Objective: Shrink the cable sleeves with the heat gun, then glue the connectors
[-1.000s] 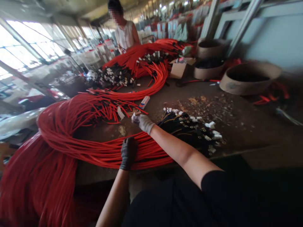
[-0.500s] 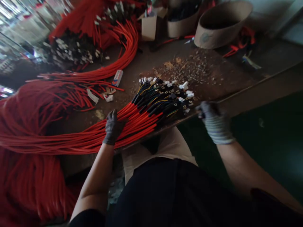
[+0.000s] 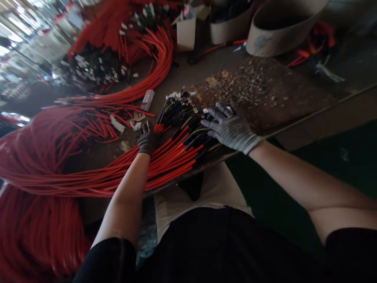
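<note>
A bundle of red cables (image 3: 173,157) lies along the table's near edge, with black wire ends, white connectors and ring terminals at its right end. My left hand (image 3: 147,137), in a dark grey glove, is closed around some of the red cables, and their black ends (image 3: 173,108) lie apart from the others, toward the back. Over the black wire ends (image 3: 196,137) of the other cables, my right hand (image 3: 229,127) is spread palm down in a striped grey glove. Its fingers are stretched out and hold nothing visible.
More red cables (image 3: 156,74) curve across the back left, and coils (image 3: 41,228) hang at the left. A small box (image 3: 147,100) and paper scraps (image 3: 118,125) lie behind my left hand. Small debris (image 3: 244,86) covers the table beyond. A large round bin (image 3: 265,43) stands at the back.
My right hand has moved left from beyond the table edge onto the wire ends, and its fingers have spread. My left hand has shifted back, and some cables have separated from the bundle.
</note>
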Available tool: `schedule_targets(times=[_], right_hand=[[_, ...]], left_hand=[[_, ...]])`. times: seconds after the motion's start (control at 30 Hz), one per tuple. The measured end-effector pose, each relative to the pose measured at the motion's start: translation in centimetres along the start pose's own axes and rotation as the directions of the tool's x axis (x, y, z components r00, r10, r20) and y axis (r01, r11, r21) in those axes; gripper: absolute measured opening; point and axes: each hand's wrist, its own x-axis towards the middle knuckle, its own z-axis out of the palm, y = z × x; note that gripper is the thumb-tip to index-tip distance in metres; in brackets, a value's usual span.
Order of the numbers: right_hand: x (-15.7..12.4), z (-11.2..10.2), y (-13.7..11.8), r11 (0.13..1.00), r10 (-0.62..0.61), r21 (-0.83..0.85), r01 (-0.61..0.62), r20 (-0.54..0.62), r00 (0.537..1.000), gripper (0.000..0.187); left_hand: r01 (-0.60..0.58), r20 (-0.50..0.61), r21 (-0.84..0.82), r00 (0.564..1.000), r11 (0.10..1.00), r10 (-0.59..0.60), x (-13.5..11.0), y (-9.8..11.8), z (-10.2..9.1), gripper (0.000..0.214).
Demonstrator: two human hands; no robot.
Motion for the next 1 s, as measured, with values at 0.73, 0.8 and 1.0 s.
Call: schedule_targets(times=[0.73, 0.8, 1.0], right_hand=[[9.5, 0.0, 4.7, 0.96, -0.279, 0.098, 0.263, 0.423, 0.862, 0.031], [9.1, 0.3, 5.2, 0.957, -0.284, 0.159, 0.241, 0.368, 0.885, 0.032], [7.0, -1.8, 4.0, 0.979, -0.134, 0.161, 0.126, 0.044, 0.99, 0.035]], left_hand=[[-0.364, 0.097, -0.136, 0.921, 0.922, 0.378, -4.9, 9.4, -0.2, 0.044], [-0.281, 0.021, -0.168, 0.957, 0.945, 0.288, -6.0, 7.9, 0.2, 0.04], [0.043, -0.091, -0.056, 0.995, 0.998, -0.047, -6.7, 3.9, 0.2, 0.036]])
